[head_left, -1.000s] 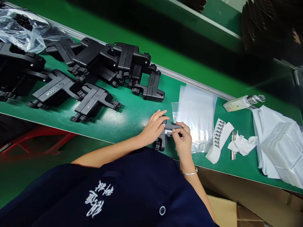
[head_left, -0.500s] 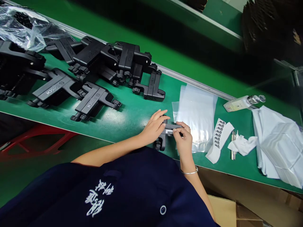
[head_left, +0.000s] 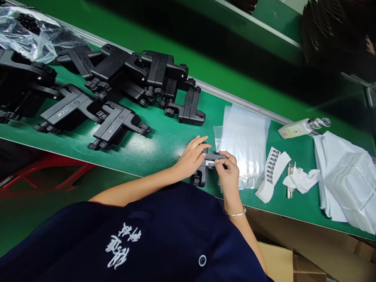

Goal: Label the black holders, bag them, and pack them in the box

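Leaning over a green bench point(head_left: 163, 147), the person in the dark blue shirt point(head_left: 164, 235) has both hands on one black clamp unit point(head_left: 212, 156) near the bench's close edge. The left hand point(head_left: 190, 158) lies across the unit's left part, fingers almost straight and a little spread, thumb against it, pressing over it rather than wrapped round it. The right hand point(head_left: 228, 170) is drawn in tight on the unit's right part, thumb and bent forefinger together at the end of a small white label point(head_left: 210, 163); I can't tell whether they pinch the label or only press it. That label lies along the unit, between the two hands. Below the left fingertips a ribbed knob point(head_left: 196, 180) sticks out.

Just right of the grip and beyond it are clear plastic bags point(head_left: 245, 141), their near edge close to the right hand. Farther right come a strip of printed stickers point(head_left: 272, 166), a crumpled white tissue point(head_left: 302, 180) and a bundle of white sheets point(head_left: 349, 184); a pump bottle point(head_left: 295, 129) lies beyond the tissue. Well to the left of the grip, more black units point(head_left: 113, 127) crowd together, some marked BOSCH.
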A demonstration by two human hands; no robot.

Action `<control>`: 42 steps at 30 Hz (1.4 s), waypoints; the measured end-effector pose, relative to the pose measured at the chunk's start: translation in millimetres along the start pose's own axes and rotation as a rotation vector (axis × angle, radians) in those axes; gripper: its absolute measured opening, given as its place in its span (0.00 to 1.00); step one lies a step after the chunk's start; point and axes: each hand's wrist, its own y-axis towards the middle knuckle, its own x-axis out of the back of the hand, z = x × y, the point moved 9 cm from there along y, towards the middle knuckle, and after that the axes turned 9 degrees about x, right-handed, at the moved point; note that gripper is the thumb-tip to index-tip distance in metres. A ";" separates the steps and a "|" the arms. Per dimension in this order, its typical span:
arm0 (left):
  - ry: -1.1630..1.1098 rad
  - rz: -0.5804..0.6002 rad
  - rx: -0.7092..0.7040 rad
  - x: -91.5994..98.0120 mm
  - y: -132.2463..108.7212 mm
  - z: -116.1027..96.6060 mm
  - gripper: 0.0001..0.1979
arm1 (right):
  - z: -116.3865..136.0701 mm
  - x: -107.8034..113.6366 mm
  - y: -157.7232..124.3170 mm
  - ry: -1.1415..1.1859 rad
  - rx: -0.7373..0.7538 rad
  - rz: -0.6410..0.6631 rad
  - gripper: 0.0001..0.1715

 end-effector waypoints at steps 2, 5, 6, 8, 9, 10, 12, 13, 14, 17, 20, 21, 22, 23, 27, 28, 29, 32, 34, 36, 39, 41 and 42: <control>0.000 0.003 0.002 0.2 0.0 -0.2 0.17 | 0.9 0.0 -0.1 -0.004 0.004 0.003 0.12; -0.001 0.005 0.005 0.7 -0.6 -0.6 0.18 | 2.0 -0.1 0.0 -0.010 0.010 0.008 0.12; 0.000 0.005 0.006 0.9 -0.8 -0.6 0.18 | 2.2 0.0 0.1 -0.013 0.011 0.008 0.12; 0.004 0.003 0.005 1.2 -1.2 -0.6 0.17 | 2.4 -0.1 0.2 -0.021 0.012 0.010 0.12; 0.007 0.002 0.005 1.2 -1.3 -0.5 0.18 | 2.4 -0.1 0.3 -0.024 0.012 0.011 0.12; 0.011 0.001 0.003 0.9 -1.3 -0.4 0.18 | 2.6 -0.2 0.4 -0.027 0.014 0.013 0.12; 0.019 -0.003 -0.002 0.2 -0.9 -0.3 0.18 | 3.1 -0.1 0.7 -0.030 0.018 0.017 0.12; 0.022 -0.005 -0.005 -0.4 -0.6 -0.3 0.18 | 3.5 0.0 0.8 -0.032 0.021 0.019 0.12; 0.025 -0.007 -0.007 -0.9 -0.3 -0.3 0.17 | 4.0 0.1 1.0 -0.034 0.023 0.021 0.12; 0.038 -0.030 -0.021 1.0 -0.8 -1.2 0.18 | 5.4 -0.2 1.8 -0.044 0.030 0.032 0.12; 0.094 -0.103 -0.109 13.3 -6.8 -7.8 0.18 | 6.8 -2.6 2.6 -0.058 0.039 0.044 0.12; 0.135 -0.095 -0.176 15.4 -10.4 -12.8 0.18 | 7.2 -3.5 2.8 -0.063 0.044 0.047 0.12; 0.186 -0.059 -0.254 15.2 -14.5 -17.9 0.17 | 7.5 -3.8 3.0 -0.069 0.050 0.048 0.12; 0.242 0.002 -0.330 12.8 -19.0 -22.1 0.15 | 7.4 -3.1 3.2 -0.076 0.058 0.048 0.12; 0.412 0.203 -0.472 8.4 -26.2 -24.2 0.15 | 0.5 8.5 3.9 -0.027 0.097 0.107 0.10; 0.428 0.220 -0.486 10.0 -24.6 -24.6 0.15 | -3.1 13.7 4.0 0.020 0.100 0.129 0.09; 0.437 0.237 -0.503 11.3 -22.4 -25.8 0.16 | -6.7 18.5 4.1 0.066 0.102 0.159 0.10; 0.430 0.301 -0.566 12.4 -14.4 -32.6 0.15 | -13.0 25.1 2.6 0.079 0.129 0.296 0.24; 0.410 0.325 -0.616 12.7 -9.3 -39.1 0.14 | -12.8 22.7 0.8 0.010 0.166 0.382 0.28; 0.404 0.331 -0.667 12.1 -5.6 -45.7 0.13 | -11.2 20.7 0.7 -0.031 0.191 0.397 0.28; 0.479 0.333 -0.746 5.0 -4.5 -53.6 0.12 | -9.0 18.5 1.6 -0.038 0.204 0.377 0.27; 0.534 0.327 -0.797 -2.1 -6.7 -59.4 0.13 | -8.0 17.9 1.9 -0.033 0.206 0.364 0.27; 0.543 0.321 -0.820 -5.6 -8.4 -63.0 0.13 | -7.7 17.9 1.9 -0.030 0.204 0.358 0.27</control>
